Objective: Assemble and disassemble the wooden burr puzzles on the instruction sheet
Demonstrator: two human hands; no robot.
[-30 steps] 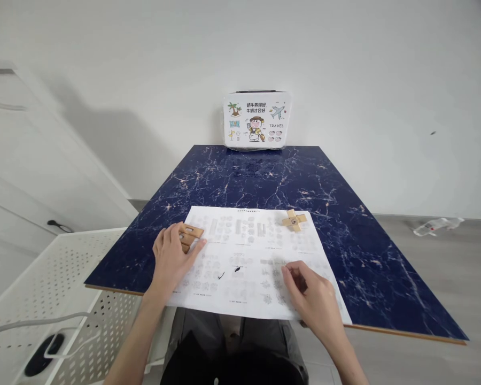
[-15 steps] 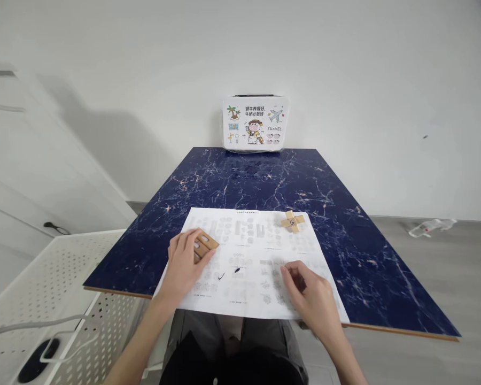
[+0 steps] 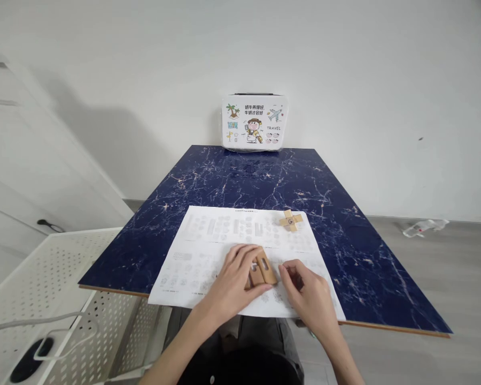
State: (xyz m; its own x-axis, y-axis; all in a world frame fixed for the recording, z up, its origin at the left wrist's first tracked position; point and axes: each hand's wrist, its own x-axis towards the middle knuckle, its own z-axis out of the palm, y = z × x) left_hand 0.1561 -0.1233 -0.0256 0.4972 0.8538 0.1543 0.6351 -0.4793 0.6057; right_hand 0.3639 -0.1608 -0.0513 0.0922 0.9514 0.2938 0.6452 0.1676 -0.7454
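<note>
My left hand [image 3: 233,283] has its fingers wrapped round flat wooden puzzle pieces [image 3: 266,268] with slots cut in them, held low over the printed instruction sheet [image 3: 192,240]. Part of the wood is hidden behind my fingers. Just to the right of those pieces, my right hand [image 3: 308,289] rests over the sheet with its thumb and fingers curled in a pinch. Whatever lies inside that pinch is hidden from view. A cross-shaped wooden puzzle [image 3: 291,220] with a dark letter on it sits at the sheet's upper right corner.
The sheet lies at the near edge of a dark blue marbled table [image 3: 248,179]. A white case with cartoon prints [image 3: 253,123] stands at its back, against the wall. A white perforated stand [image 3: 36,272] with a cable is at the left. Clear plastic packaging [image 3: 423,228] lies on the floor.
My left hand has moved right with the wooden pieces, from the sheet's left side to just beside my right hand. The right hand has hardly moved.
</note>
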